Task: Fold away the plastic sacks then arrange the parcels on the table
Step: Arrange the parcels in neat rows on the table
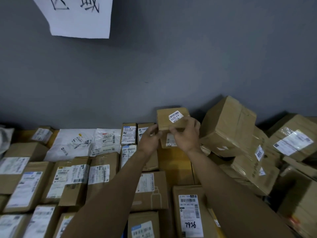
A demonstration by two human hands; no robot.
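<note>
Between both hands, up near the grey wall [154, 66], is a small brown box [171, 120], label facing up. The left hand [150, 140] pinches its near-left corner and the right hand [186, 134] wraps the near-right edge, both arms stretched forward. Looks like the arranging step: neat rows of parcels [73, 177] lie left of the hands, a messy heap [228, 127] right. Next I'd guess it needs lowering into the bare bench [175, 162] gap just below.

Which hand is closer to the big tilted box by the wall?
Right. The right hand sits just left of the big tilted box, holding the small box; the left hand holds the small box's other side, farther off.
</note>
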